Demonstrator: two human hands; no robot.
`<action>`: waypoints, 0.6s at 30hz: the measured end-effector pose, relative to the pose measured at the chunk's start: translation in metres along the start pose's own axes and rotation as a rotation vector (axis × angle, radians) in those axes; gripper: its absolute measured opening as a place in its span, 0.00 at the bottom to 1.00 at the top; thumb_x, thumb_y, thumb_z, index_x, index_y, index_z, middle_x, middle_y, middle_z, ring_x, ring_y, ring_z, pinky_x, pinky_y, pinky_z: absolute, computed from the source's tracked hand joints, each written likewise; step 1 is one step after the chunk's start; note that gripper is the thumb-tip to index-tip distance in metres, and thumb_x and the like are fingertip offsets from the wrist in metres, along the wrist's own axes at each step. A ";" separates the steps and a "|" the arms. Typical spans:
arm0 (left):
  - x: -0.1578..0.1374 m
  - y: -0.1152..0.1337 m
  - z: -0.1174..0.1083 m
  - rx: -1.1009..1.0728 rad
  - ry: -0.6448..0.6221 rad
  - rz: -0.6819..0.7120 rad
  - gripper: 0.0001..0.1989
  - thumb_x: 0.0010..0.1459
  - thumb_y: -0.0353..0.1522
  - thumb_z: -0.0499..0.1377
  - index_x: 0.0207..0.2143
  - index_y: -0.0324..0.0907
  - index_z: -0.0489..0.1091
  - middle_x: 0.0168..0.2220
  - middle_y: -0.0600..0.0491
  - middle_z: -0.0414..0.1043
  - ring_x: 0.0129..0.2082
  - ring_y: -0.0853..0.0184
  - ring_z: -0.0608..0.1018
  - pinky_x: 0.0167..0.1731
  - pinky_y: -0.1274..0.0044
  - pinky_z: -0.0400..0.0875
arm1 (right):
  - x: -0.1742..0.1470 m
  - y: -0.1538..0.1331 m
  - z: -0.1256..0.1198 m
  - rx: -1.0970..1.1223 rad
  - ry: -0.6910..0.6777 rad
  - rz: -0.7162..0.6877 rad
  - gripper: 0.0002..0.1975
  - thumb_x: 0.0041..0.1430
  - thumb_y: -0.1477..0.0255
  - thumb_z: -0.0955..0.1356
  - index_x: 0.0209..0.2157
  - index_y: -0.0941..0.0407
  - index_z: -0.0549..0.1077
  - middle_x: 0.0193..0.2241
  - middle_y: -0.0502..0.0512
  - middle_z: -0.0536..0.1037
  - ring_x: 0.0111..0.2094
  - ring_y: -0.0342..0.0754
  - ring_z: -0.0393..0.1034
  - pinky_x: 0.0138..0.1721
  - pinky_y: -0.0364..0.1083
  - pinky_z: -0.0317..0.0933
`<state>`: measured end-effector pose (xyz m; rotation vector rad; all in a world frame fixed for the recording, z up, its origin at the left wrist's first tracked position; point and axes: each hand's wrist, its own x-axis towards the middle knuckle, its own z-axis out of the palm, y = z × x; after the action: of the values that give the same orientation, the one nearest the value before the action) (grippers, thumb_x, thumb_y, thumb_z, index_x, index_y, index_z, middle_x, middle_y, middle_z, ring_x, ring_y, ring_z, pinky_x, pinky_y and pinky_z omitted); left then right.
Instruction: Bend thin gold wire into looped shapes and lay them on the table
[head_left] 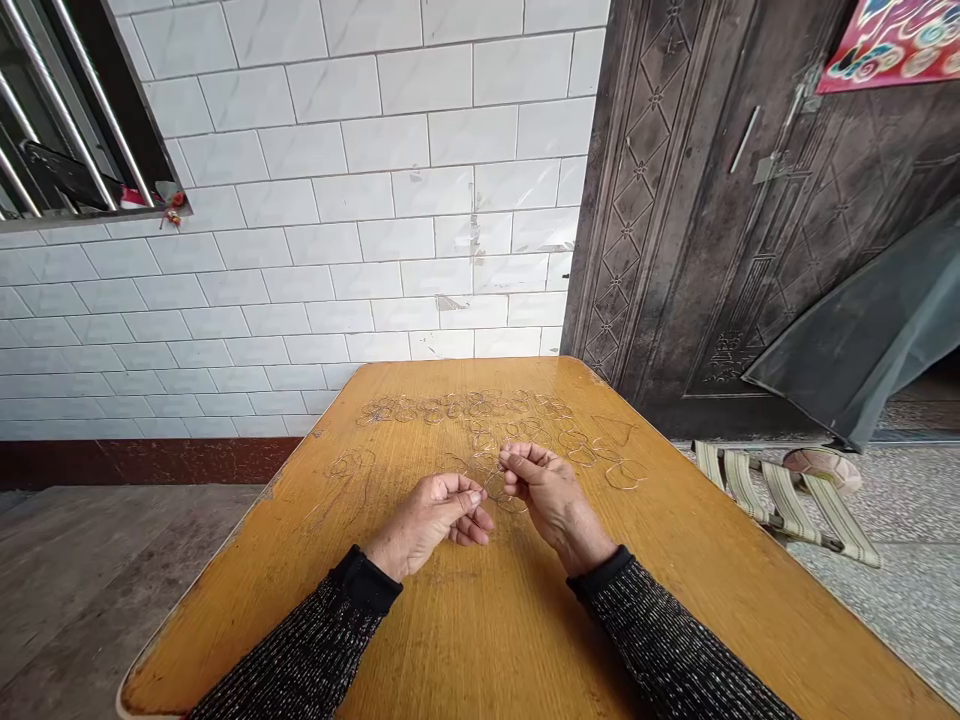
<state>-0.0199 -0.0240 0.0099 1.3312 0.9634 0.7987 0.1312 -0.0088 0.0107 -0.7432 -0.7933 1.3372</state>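
Observation:
Over the middle of the wooden table (480,640) my two hands are close together. My left hand (442,510) pinches a thin wire loop (495,488) between thumb and forefinger. The fingertips of my right hand (544,490) are closed on the same thin wire, a little higher and to the right. Just beyond my hands lie several coiled thin wire loops (450,405) in a loose row. More wire rings (622,475) lie to the right, and a loose tangle of wire (349,463) lies to the left.
A white tiled wall (375,200) stands behind the table's far edge. To the right are a dark carved door (675,200), a hanging grey sheet (862,330) and a low strapped stool (787,500) on the floor. A barred window (67,110) is at upper left.

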 end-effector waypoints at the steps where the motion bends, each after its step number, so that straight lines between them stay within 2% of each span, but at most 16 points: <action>1: -0.002 0.001 -0.001 0.025 -0.005 0.004 0.12 0.52 0.38 0.56 0.32 0.37 0.63 0.25 0.52 0.72 0.21 0.73 0.74 0.24 0.81 0.62 | 0.000 0.000 0.000 0.002 0.009 -0.005 0.14 0.30 0.70 0.75 0.19 0.60 0.69 0.15 0.44 0.67 0.14 0.34 0.58 0.15 0.35 0.56; 6: -0.010 0.001 -0.002 0.178 -0.026 0.072 0.11 0.55 0.38 0.52 0.32 0.38 0.61 0.25 0.52 0.72 0.21 0.72 0.75 0.23 0.81 0.63 | 0.001 0.000 -0.001 -0.016 0.011 0.014 0.13 0.29 0.70 0.75 0.17 0.60 0.68 0.15 0.44 0.67 0.14 0.35 0.58 0.15 0.36 0.57; 12: -0.021 -0.009 0.002 0.445 0.116 0.162 0.04 0.55 0.30 0.48 0.29 0.39 0.61 0.22 0.54 0.70 0.18 0.73 0.73 0.20 0.81 0.63 | 0.005 0.004 -0.008 -0.032 0.053 0.004 0.12 0.30 0.71 0.74 0.18 0.59 0.67 0.14 0.44 0.66 0.14 0.35 0.58 0.16 0.36 0.57; 14: -0.026 -0.012 0.004 0.533 0.129 0.160 0.04 0.54 0.29 0.48 0.28 0.40 0.61 0.20 0.55 0.70 0.16 0.73 0.72 0.18 0.81 0.61 | 0.006 0.007 -0.009 -0.060 0.055 0.024 0.13 0.30 0.71 0.74 0.18 0.59 0.67 0.14 0.44 0.66 0.14 0.35 0.58 0.16 0.36 0.56; 16: -0.031 -0.014 0.004 0.554 0.122 0.137 0.04 0.54 0.29 0.48 0.27 0.40 0.60 0.19 0.55 0.69 0.14 0.74 0.70 0.16 0.82 0.60 | 0.005 0.010 -0.009 -0.090 0.028 0.052 0.14 0.29 0.70 0.75 0.18 0.59 0.67 0.13 0.44 0.66 0.14 0.35 0.58 0.16 0.37 0.56; 18: -0.036 -0.014 0.001 0.478 0.126 0.110 0.04 0.54 0.31 0.48 0.28 0.40 0.60 0.19 0.55 0.69 0.14 0.74 0.69 0.16 0.82 0.59 | 0.003 0.011 -0.008 -0.138 -0.035 0.069 0.15 0.30 0.67 0.75 0.18 0.59 0.67 0.13 0.44 0.66 0.14 0.36 0.59 0.17 0.37 0.57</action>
<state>-0.0342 -0.0581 0.0001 1.7721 1.2402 0.7694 0.1318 -0.0044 -0.0026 -0.8641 -0.9018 1.3706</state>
